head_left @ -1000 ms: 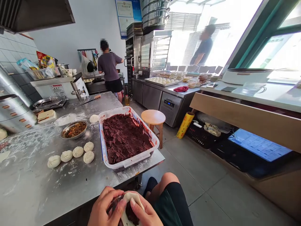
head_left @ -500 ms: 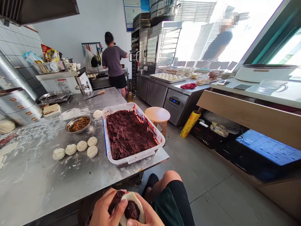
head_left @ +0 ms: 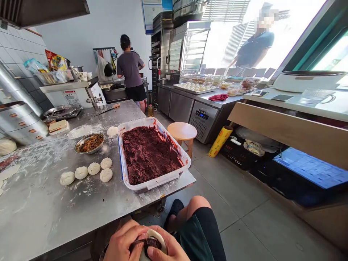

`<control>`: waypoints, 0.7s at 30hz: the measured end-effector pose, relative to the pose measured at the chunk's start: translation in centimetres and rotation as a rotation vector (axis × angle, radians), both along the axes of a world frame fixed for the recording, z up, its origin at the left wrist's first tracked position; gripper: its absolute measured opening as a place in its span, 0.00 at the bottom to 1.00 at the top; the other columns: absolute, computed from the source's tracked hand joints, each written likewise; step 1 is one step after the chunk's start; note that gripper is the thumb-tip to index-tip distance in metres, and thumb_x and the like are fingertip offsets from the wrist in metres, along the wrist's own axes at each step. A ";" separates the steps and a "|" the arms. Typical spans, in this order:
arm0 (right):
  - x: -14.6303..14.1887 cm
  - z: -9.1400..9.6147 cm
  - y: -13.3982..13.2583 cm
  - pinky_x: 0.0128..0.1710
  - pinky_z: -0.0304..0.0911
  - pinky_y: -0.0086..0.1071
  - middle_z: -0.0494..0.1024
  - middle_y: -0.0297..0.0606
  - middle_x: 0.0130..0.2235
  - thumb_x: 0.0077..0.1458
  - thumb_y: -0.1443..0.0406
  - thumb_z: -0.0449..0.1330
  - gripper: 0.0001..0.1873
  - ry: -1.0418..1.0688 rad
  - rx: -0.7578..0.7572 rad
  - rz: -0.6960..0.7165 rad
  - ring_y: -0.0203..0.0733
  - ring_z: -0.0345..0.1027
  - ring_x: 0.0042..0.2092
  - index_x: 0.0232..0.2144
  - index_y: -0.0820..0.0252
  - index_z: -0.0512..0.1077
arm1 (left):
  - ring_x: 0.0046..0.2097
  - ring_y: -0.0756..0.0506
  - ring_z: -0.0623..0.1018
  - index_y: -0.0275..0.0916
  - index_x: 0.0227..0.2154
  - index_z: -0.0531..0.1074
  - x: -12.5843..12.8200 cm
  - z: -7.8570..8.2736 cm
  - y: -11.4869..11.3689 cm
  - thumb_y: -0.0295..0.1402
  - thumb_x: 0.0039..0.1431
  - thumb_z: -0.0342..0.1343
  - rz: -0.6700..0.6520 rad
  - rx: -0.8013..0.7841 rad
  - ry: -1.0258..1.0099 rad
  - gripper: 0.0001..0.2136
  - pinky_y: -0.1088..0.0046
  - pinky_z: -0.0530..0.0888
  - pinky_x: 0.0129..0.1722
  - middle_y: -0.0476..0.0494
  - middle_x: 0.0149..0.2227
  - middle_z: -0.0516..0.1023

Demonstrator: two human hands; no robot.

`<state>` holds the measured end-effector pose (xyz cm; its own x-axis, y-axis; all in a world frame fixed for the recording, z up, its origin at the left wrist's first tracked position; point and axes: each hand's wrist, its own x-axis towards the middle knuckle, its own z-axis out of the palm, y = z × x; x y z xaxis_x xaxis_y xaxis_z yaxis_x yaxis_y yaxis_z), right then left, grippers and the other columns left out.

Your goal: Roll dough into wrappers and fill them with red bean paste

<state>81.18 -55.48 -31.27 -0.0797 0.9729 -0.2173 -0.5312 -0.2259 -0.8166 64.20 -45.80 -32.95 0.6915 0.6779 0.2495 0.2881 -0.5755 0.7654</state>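
Observation:
Low in the head view, my left hand (head_left: 123, 241) is closed around a thin metal filling spatula (head_left: 140, 240), mostly hidden by the fingers. Its end presses against dark red paste (head_left: 152, 243) inside a round dough wrapper (head_left: 160, 237). My right hand (head_left: 172, 246) cups that wrapper, its thumb lying against the filling. Just beyond the hands, a white plastic tub (head_left: 152, 185) full of dark red bean paste (head_left: 149, 156) stands at the table corner. Several pleated buns (head_left: 94, 168) rest on the floured steel table (head_left: 65, 217) to the left.
A metal bowl of brown filling (head_left: 89, 143) and a flat dough round (head_left: 112, 131) lie behind the buns. Steamers (head_left: 21, 121) stand at far left. A wooden stool (head_left: 182, 131) is beyond the tub. One person (head_left: 131, 70) works at the back; another (head_left: 252, 49) is outside the window.
My left hand has brought the spatula over the wrapper and down onto the paste in it. The person outside has turned, and the one at the back has drawn an arm in.

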 end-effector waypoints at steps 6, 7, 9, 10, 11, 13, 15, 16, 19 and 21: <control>0.1 -0.4 0.4 0.46 0.57 0.34 0.74 0.34 0.40 0.52 0.49 0.70 0.24 -0.057 0.041 0.007 0.41 0.63 0.42 0.44 0.57 0.74 | 0.39 0.51 0.82 0.46 0.46 0.75 0.1 0.0 -0.5 0.36 0.73 0.49 0.030 0.163 -0.030 0.10 0.81 0.77 0.43 0.48 0.37 0.80; 0.0 -0.5 0.5 0.45 0.57 0.34 0.74 0.33 0.39 0.52 0.50 0.70 0.24 -0.068 0.033 0.014 0.41 0.63 0.41 0.44 0.57 0.73 | 0.37 0.52 0.81 0.46 0.44 0.75 0.1 0.2 -0.5 0.35 0.73 0.49 0.026 0.190 -0.011 0.09 0.82 0.77 0.41 0.49 0.36 0.79; 0.0 -0.5 0.6 0.42 0.57 0.34 0.74 0.32 0.37 0.53 0.53 0.69 0.20 -0.084 -0.022 0.022 0.40 0.63 0.39 0.44 0.57 0.73 | 0.34 0.53 0.80 0.45 0.37 0.73 -0.1 0.6 -0.4 0.34 0.73 0.49 0.019 0.229 0.044 0.09 0.84 0.76 0.37 0.50 0.33 0.78; 0.1 -0.3 0.7 0.41 0.57 0.33 0.74 0.31 0.36 0.54 0.56 0.67 0.17 -0.104 -0.039 0.019 0.40 0.63 0.39 0.43 0.57 0.73 | 0.34 0.53 0.81 0.45 0.38 0.73 -0.2 0.8 -0.2 0.34 0.73 0.49 0.011 0.249 0.071 0.08 0.85 0.76 0.37 0.50 0.34 0.78; 0.1 -0.2 0.8 0.41 0.58 0.33 0.74 0.31 0.36 0.54 0.58 0.66 0.15 -0.139 -0.037 0.015 0.40 0.63 0.39 0.43 0.56 0.73 | 0.35 0.53 0.82 0.45 0.42 0.73 -0.2 1.0 -0.1 0.34 0.73 0.49 -0.011 0.280 0.102 0.07 0.85 0.76 0.36 0.49 0.35 0.79; 0.4 0.2 0.9 0.42 0.59 0.33 0.75 0.32 0.38 0.54 0.61 0.65 0.12 -0.253 0.002 0.015 0.41 0.64 0.41 0.42 0.56 0.74 | 0.35 0.53 0.83 0.45 0.52 0.71 -0.3 1.4 0.2 0.34 0.73 0.47 -0.073 0.363 0.169 0.11 0.86 0.77 0.36 0.48 0.38 0.80; 0.7 0.4 0.9 0.41 0.60 0.32 0.75 0.32 0.38 0.53 0.61 0.65 0.12 -0.353 0.030 0.027 0.42 0.64 0.41 0.41 0.55 0.74 | 0.34 0.53 0.83 0.46 0.51 0.72 -0.2 1.4 0.5 0.33 0.74 0.45 -0.098 0.433 0.233 0.12 0.85 0.77 0.34 0.48 0.36 0.79; 0.8 0.3 0.9 0.39 0.60 0.32 0.74 0.32 0.37 0.53 0.61 0.65 0.12 -0.380 0.014 0.038 0.41 0.64 0.40 0.41 0.55 0.75 | 0.32 0.53 0.83 0.45 0.46 0.73 -0.2 1.3 0.5 0.33 0.74 0.45 -0.090 0.457 0.255 0.11 0.85 0.77 0.32 0.49 0.34 0.79; 0.9 -0.3 1.0 0.36 0.59 0.31 0.73 0.30 0.32 0.52 0.64 0.62 0.12 -0.442 -0.046 0.039 0.39 0.62 0.36 0.41 0.55 0.75 | 0.30 0.52 0.82 0.44 0.41 0.73 0.2 0.7 0.3 0.32 0.73 0.46 -0.087 0.538 0.267 0.10 0.84 0.74 0.25 0.49 0.33 0.78; 0.8 -0.8 1.0 0.37 0.59 0.31 0.74 0.30 0.33 0.48 0.64 0.64 0.11 -0.501 -0.029 0.017 0.40 0.63 0.36 0.38 0.55 0.75 | 0.28 0.52 0.81 0.44 0.48 0.73 0.5 0.4 -0.1 0.31 0.73 0.45 -0.093 0.601 0.305 0.12 0.82 0.72 0.21 0.49 0.34 0.80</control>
<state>81.96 -54.45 -32.08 0.0258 0.9653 -0.2600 -0.0713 -0.2577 -0.9636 64.67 -45.88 -32.59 0.8394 0.4168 0.3489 0.3691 -0.9083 0.1970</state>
